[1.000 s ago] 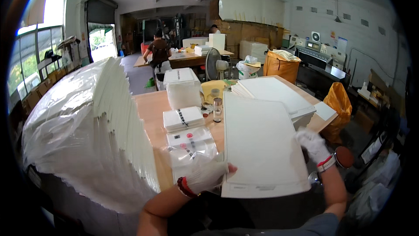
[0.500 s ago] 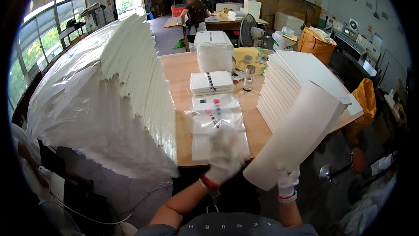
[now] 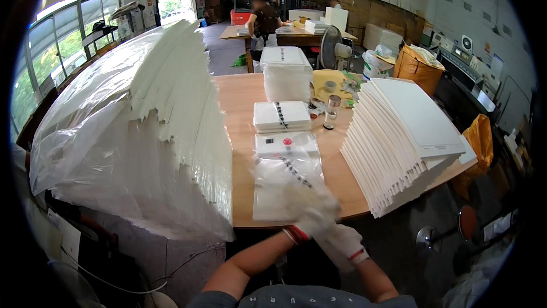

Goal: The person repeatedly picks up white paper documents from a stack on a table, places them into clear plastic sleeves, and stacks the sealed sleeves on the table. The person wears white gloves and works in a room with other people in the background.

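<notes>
My left hand [image 3: 312,212], in a white glove with a red band at the wrist, is smeared by motion over the near end of the clear plastic bags [image 3: 268,197]; its fingers cannot be made out. Close beside it at the table's front edge, my gloved right hand [image 3: 345,240] is closed on white sheets [image 3: 332,255], seen nearly edge-on and mostly hidden by the hands. The bags lie flat in the middle of the table, printed in black and red. To the right, a tall fanned stack of white sheets [image 3: 421,117] stands on the table.
A huge pile of white sheets under plastic film [image 3: 97,131] fills the left. Farther back on the table [image 3: 242,88] are a banded white pack [image 3: 281,116], a taller white stack [image 3: 285,71] and a bottle [image 3: 331,112]. A fan [image 3: 330,47] and a co-worker [image 3: 263,22] are beyond.
My right hand has moved left and the sheets in it have turned from broad side to edge-on. My left hand has shifted right, toward it. The view has tilted slightly.
</notes>
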A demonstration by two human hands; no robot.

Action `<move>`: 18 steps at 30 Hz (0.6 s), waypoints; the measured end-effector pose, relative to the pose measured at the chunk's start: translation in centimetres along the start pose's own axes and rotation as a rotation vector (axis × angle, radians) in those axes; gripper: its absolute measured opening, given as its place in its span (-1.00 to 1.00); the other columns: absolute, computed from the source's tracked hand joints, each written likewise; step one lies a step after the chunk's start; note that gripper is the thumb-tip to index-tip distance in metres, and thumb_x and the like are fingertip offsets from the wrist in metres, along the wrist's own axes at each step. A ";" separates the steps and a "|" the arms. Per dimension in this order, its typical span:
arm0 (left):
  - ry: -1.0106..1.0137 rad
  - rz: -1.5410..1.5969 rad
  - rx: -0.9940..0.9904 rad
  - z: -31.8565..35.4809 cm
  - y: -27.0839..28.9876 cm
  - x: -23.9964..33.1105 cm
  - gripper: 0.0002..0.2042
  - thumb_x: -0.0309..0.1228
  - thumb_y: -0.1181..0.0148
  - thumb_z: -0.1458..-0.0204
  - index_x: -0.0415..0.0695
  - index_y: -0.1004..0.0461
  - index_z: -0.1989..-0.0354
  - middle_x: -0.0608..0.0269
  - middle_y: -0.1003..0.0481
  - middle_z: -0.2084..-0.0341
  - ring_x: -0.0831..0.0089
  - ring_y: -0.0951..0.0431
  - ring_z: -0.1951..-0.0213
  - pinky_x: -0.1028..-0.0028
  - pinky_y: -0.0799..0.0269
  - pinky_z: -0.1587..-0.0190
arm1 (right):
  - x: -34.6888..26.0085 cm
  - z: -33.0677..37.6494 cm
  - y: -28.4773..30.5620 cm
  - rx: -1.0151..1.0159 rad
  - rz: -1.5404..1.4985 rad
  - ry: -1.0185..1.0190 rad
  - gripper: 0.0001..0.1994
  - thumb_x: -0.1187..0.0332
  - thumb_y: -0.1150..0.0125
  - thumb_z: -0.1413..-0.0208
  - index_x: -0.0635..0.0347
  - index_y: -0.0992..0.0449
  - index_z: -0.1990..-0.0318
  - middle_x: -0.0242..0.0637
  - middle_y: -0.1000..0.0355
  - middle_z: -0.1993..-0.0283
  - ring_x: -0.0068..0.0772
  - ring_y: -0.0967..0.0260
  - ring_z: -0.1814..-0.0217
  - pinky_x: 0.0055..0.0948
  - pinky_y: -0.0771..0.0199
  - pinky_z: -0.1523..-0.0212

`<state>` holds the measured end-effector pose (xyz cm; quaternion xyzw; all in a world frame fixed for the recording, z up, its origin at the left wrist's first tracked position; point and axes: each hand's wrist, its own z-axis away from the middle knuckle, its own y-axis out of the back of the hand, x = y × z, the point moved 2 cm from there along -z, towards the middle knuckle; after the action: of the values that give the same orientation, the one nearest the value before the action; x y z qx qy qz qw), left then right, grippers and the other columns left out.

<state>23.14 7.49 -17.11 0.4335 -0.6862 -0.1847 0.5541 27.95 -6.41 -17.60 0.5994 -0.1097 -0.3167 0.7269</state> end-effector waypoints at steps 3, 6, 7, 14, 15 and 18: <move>0.048 0.198 0.052 1.9 -3.4 -0.8 -0.68 -0.38 -0.04 0.03 -0.21 -0.35 0.08 0.03 -0.44 0.39 0.18 -0.48 0.29 0.29 -0.38 0.28 | 0.1 -3.1 -1.6 0.067 -0.129 -0.038 -0.58 -0.02 -0.03 0.02 0.06 -0.38 0.11 -0.03 -0.40 0.13 -0.04 -0.44 0.17 -0.14 -0.44 0.20; 0.135 -0.038 0.047 3.3 -0.3 -3.3 -0.68 -0.41 0.00 0.03 -0.19 -0.33 0.06 0.05 -0.42 0.36 0.17 -0.45 0.19 0.32 -0.38 0.22 | -0.3 -7.2 -2.0 0.385 -0.208 -0.204 -0.57 0.01 0.06 -0.07 0.03 -0.24 -0.03 0.05 -0.36 0.08 0.09 -0.41 0.16 -0.05 -0.42 0.19; 0.192 -0.090 0.004 5.0 -0.4 -4.1 -0.67 -0.41 0.01 0.03 -0.19 -0.33 0.05 0.06 -0.42 0.34 0.17 -0.44 0.15 0.33 -0.39 0.19 | -0.2 -7.6 -3.0 0.673 -0.203 -0.109 -0.58 0.03 0.08 -0.09 0.00 -0.21 -0.05 0.03 -0.38 0.11 0.11 -0.42 0.18 -0.03 -0.42 0.22; 0.261 -0.547 0.423 10.8 2.4 -14.5 -0.63 -0.40 -0.06 0.03 -0.18 -0.27 0.01 -0.02 -0.31 0.08 0.06 -0.44 0.17 0.26 -0.36 0.11 | -0.5 -12.7 -4.9 0.166 -0.093 -0.249 -0.57 0.16 0.18 -0.16 -0.07 -0.04 -0.18 -0.12 -0.48 0.36 0.04 -0.46 0.35 0.06 -0.38 0.48; 0.488 -0.183 0.509 11.6 2.3 -15.8 -0.65 -0.42 -0.05 0.04 -0.19 -0.28 0.04 -0.02 -0.33 0.13 0.07 -0.44 0.20 0.27 -0.36 0.12 | -0.3 -12.5 -5.1 0.139 -0.115 -0.262 -0.52 0.17 0.15 -0.14 -0.06 0.02 -0.22 -0.13 -0.48 0.33 0.00 -0.47 0.35 0.06 -0.39 0.49; 0.669 0.183 0.573 13.4 2.0 -16.2 -0.72 -0.48 -0.03 0.06 -0.22 -0.27 0.14 -0.03 -0.37 0.28 0.06 -0.45 0.27 0.27 -0.37 0.18 | 0.6 -11.5 -5.6 0.085 -0.134 -0.259 -0.38 0.19 0.10 -0.11 -0.03 0.17 -0.29 -0.15 -0.48 0.27 -0.08 -0.48 0.34 0.06 -0.39 0.52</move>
<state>10.14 18.52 -29.60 0.5429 -0.5280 0.2127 0.6174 32.77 1.95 -25.93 0.5897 -0.1753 -0.4343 0.6579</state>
